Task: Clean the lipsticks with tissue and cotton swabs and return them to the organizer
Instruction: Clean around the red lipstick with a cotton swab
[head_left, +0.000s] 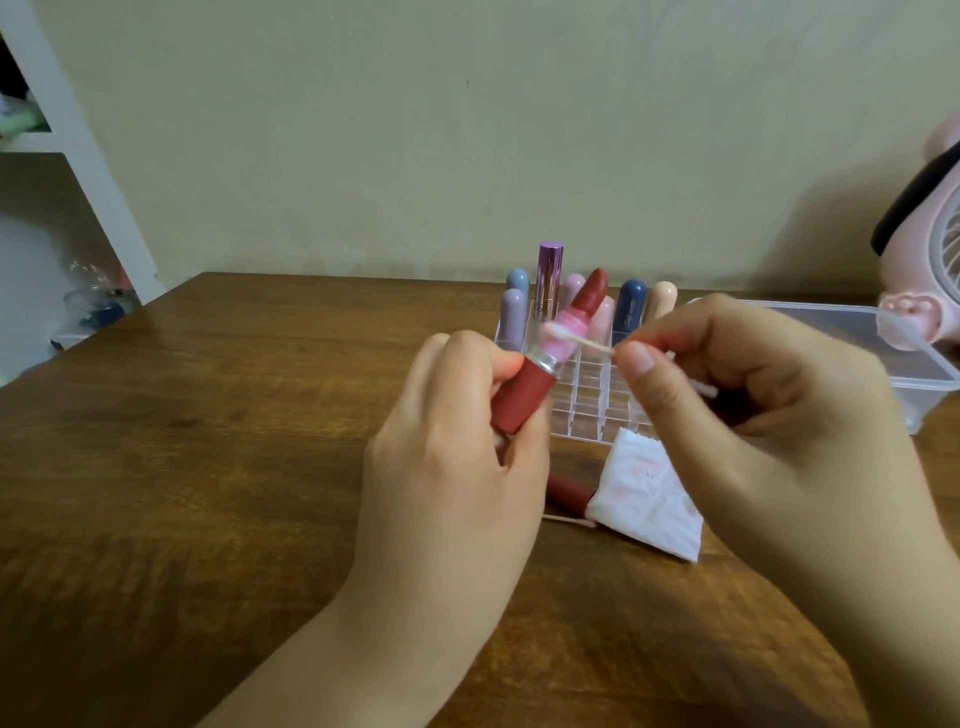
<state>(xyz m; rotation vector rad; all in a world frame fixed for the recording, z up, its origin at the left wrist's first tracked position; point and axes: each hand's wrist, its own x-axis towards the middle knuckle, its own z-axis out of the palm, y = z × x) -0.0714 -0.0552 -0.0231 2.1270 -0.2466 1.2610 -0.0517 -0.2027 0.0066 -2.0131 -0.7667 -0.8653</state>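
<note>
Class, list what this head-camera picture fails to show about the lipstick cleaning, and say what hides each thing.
- Lipstick cap on the table: its right end lies under the tissue.
- Used swab: one end is covered by the tissue.
- Cotton swab in the right hand: its middle is hidden by the fingers.
- Pink fan: cut off by the right edge.
- Writing on the dark blue lipstick: too small to read.

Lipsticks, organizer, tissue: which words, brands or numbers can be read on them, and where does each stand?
Dark blue lipstick in the organizer: pale script down its side, too blurred to read.
Purple lipstick: small marks near its base, too small to read.
Tissue: pink smears only, no text.
Nothing else carries text.
</note>
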